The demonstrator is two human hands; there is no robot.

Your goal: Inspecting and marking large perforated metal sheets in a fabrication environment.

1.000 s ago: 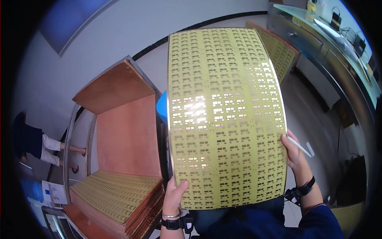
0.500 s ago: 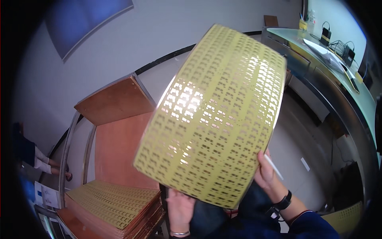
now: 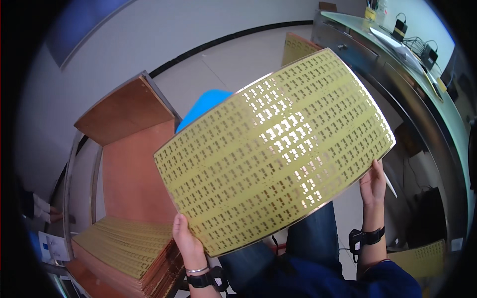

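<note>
I hold up a large thin yellow sheet [image 3: 278, 154] patterned with rows of small cut-outs, tilted so its long side runs from lower left to upper right. My left hand [image 3: 186, 241] grips its lower left edge. My right hand [image 3: 372, 184] grips the lower right edge and also has a thin white stick between its fingers. Light glares off the middle of the sheet. Both wrists wear dark bands.
A stack of similar yellow sheets [image 3: 124, 248] lies on a brown-lined metal cart [image 3: 124, 164] at the left. A blue round seat [image 3: 203, 107] shows behind the sheet. A long metal workbench [image 3: 397, 64] runs along the right. Another yellow sheet [image 3: 295, 47] leans by it.
The sheet has swung from upright to a wide diagonal tilt, its top falling to the right. My hands stayed on its lower edge.
</note>
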